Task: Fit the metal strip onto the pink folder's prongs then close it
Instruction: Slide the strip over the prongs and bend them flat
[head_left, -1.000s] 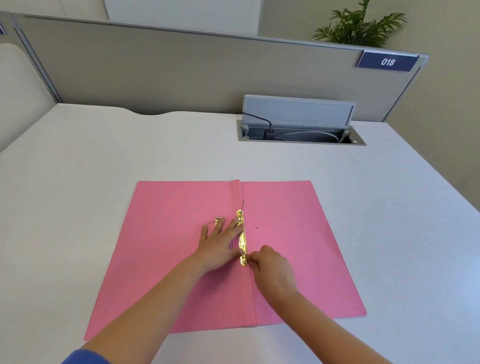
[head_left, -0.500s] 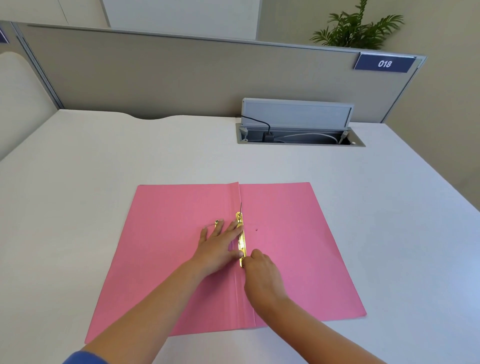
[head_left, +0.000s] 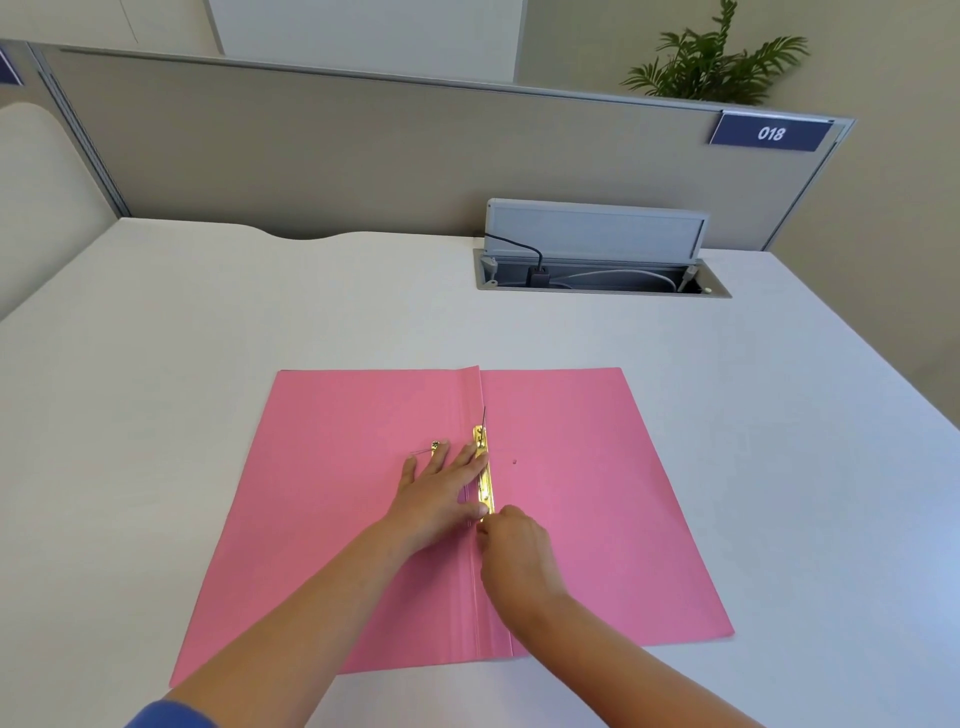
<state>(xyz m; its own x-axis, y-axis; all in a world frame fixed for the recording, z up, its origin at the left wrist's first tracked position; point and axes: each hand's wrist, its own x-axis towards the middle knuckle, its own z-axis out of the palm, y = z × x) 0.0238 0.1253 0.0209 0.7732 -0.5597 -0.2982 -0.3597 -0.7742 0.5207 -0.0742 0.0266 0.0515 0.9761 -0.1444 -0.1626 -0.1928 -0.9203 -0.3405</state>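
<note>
The pink folder (head_left: 582, 499) lies open and flat on the white desk. A gold metal strip (head_left: 483, 475) runs along its spine fold. At the strip's far end a thin prong (head_left: 484, 415) stands upright. My left hand (head_left: 441, 491) lies flat on the left cover, fingers spread, with fingertips and thumb pressing the strip's left edge. My right hand (head_left: 511, 545) is curled at the strip's near end, fingertips pinched there and hiding that end. A small gold piece (head_left: 435, 445) lies on the left cover beyond my left fingers.
An open cable well (head_left: 597, 275) with raised lid and plugged cables sits at the back of the desk (head_left: 208, 364). A grey partition (head_left: 363, 156) with a "018" label stands behind, a plant beyond it.
My right hand has slid slightly left and nearer along the spine, closing over the strip's near end. My left hand keeps pressing in the same place.
</note>
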